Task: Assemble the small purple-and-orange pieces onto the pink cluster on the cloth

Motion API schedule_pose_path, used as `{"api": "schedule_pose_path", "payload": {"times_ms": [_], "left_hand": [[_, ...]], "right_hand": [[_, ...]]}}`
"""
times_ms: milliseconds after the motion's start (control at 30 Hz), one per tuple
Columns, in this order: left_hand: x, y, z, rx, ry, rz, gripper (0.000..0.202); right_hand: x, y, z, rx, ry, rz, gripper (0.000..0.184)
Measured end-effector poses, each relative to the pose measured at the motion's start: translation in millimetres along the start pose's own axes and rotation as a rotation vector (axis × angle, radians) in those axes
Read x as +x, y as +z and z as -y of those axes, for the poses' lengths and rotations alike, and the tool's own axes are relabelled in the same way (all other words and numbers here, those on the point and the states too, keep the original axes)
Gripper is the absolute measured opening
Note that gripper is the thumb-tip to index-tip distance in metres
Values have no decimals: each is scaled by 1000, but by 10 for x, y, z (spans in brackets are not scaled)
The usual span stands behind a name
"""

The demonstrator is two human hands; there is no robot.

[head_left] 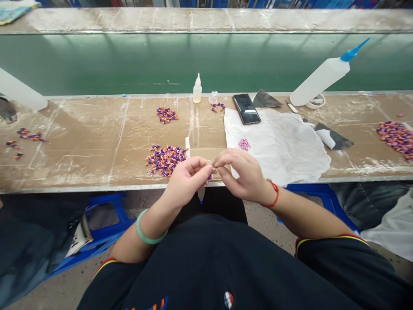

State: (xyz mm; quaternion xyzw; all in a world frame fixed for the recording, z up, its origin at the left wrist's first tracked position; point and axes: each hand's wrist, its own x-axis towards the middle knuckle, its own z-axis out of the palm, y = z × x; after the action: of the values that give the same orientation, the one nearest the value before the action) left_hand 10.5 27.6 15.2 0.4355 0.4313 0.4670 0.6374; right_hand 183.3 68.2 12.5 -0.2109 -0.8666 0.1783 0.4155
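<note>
Pinching a small purple piece [211, 176], your left hand [185, 183] has thumb and forefinger closed, the piece mostly hidden under them. It's right over the near edge of the counter [87, 137], about mid-length. Your right hand [243, 176] meets it there, fingertips at the left's, thumb lower and apart; can't tell whether those fingertips grip anything, too small to see. Green bangle [140, 227] on your left wrist, red cord [275, 193] on your right.

Just left of your hands, toward the near edge: big pile of purple-and-orange pieces [165, 161], white strip [187, 147] upright in view at its right side. Smaller pile [166, 115] beyond it, nearer the far edge. Dropper bottle [197, 91] stands near the far edge, clear cap [213, 97] beside it, few pieces [218, 107] in front of the cap.

Right of your hands, a white cloth [287, 150] reaches the near edge, tiny pink bits [244, 144] on it, phone [248, 111] over its far left corner. Large blue-tipped bottle [319, 82] leans by the far edge, tape roll [316, 102] at its base. Another pile [396, 138] toward the counter's right end.
</note>
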Motion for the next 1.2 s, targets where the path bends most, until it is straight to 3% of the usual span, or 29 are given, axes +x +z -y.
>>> {"api": "schedule_pose_path", "payload": {"times_ms": [100,200,300,433,600,800,933,1200], "left_hand": [[-56,18,-23,238,195,-101,20],[-81,17,-29,383,303,-135,16],[-74,0,-31,473,348,-129,17],[-52,-26,-49,514,303,-93,18],[-46,-84,-29,338,237,-32,18],[-56,-290,111,173,170,-127,26],[-87,-479,248,136,104,-183,33],[-155,-665,419,72,-65,-240,26]], "right_hand": [[5,19,100,222,311,-6,9],[13,45,151,307,409,5,9],[18,63,155,297,436,6,9],[26,66,149,312,452,28,10],[40,63,138,354,471,72,11],[56,45,24,318,415,146,14],[89,62,-188,114,349,291,12],[142,181,-530,-428,289,790,13]]}}
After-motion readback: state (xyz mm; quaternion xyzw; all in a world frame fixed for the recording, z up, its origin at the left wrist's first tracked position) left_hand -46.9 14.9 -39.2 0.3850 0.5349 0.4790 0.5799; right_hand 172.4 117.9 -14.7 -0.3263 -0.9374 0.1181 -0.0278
